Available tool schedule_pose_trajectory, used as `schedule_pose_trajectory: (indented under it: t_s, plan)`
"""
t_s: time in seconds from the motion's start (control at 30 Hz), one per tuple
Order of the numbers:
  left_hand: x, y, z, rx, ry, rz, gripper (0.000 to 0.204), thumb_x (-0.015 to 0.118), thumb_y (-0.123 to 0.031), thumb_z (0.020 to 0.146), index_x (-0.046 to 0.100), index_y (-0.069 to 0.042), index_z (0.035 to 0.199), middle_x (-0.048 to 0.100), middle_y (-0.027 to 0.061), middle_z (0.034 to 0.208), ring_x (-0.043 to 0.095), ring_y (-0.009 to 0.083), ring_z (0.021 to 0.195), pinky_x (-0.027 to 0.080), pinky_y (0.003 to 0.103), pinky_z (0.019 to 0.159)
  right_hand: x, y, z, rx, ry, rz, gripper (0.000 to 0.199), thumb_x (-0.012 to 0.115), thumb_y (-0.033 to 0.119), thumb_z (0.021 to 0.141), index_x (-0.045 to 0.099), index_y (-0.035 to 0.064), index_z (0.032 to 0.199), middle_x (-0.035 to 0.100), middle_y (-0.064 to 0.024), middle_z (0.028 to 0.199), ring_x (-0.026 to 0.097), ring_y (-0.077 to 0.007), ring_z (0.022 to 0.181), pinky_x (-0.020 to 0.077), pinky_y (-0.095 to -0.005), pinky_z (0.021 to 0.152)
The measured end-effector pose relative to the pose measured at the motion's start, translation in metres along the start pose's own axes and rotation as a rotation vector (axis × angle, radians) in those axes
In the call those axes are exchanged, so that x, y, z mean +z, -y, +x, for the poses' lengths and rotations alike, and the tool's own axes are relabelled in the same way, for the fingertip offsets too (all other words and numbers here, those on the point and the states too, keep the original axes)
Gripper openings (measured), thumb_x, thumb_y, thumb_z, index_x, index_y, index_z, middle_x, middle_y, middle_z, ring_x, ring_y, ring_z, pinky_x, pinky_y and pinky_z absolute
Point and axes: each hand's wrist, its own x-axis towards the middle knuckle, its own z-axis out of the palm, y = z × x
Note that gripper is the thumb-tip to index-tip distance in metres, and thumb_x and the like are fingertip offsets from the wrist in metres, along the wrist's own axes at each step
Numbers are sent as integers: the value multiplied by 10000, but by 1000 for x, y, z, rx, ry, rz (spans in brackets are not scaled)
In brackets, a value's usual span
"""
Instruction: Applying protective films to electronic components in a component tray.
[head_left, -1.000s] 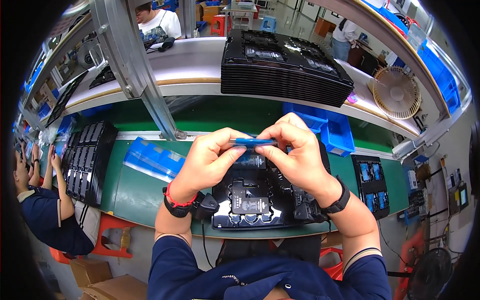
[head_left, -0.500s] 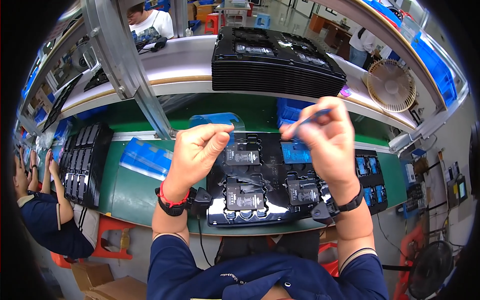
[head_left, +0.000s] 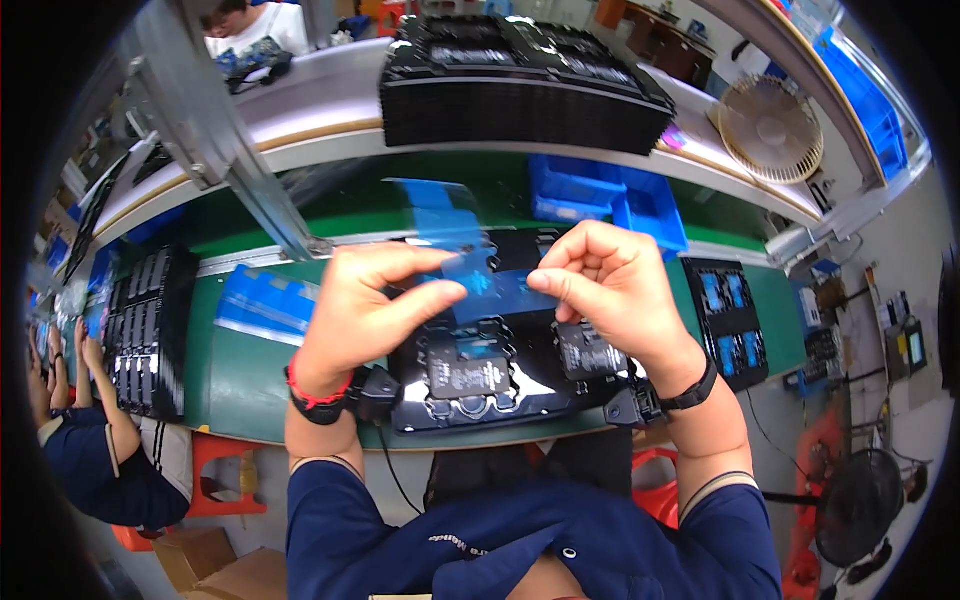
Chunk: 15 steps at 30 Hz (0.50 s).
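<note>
Black trays (head_left: 148,330) stand in a stack at the far left of the green table (head_left: 235,385), beside a co-worker's arm (head_left: 110,420); how many trays are in the stack I cannot tell. Next to it lies one pack of blue film sheets (head_left: 265,305), near enough, I think, for the left hand to reach.

The left hand (head_left: 365,305) pinches the left edge of a thin transparent blue film (head_left: 480,285) between thumb and fingers. The right hand (head_left: 615,290) pinches the right edge in the same way. So both hands grasp this one film and hold it stretched in the air, above the black fixture (head_left: 500,375). It seems they keep it flat and level so that it does not fold. The film is not touching the fixture.

In the fixture I count two dark parts (head_left: 468,372), one in the middle and one at the right, partly hidden under the right hand.

Behind, on the grey shelf, one tall stack of black trays (head_left: 520,95) stands. To the right are two blue bins (head_left: 610,195), then one flat black tray with blue pieces (head_left: 727,320), about four visible. One round fan (head_left: 768,125) is at the far right.
</note>
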Motion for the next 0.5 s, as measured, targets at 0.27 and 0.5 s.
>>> schedule_pose_trajectory:
  t_s: [0.27,0.5]
  plan:
    - [-14,8,-2,-92,-258,-153,159,599,0,856,652,27,1003,662,87,940,625,107,776,519,213,616,-75,-38,-56,296,-127,28,113,699,70,793,593,34,775,559,22,599,463,-23,460,342,-156,404]
    - [-8,12,-1,-92,-242,-144,169,588,-30,872,640,21,1025,661,102,939,643,138,778,511,211,589,-69,-58,-71,400,-127,17,115,696,63,794,596,37,742,519,40,541,407,-4,430,267,-169,379]
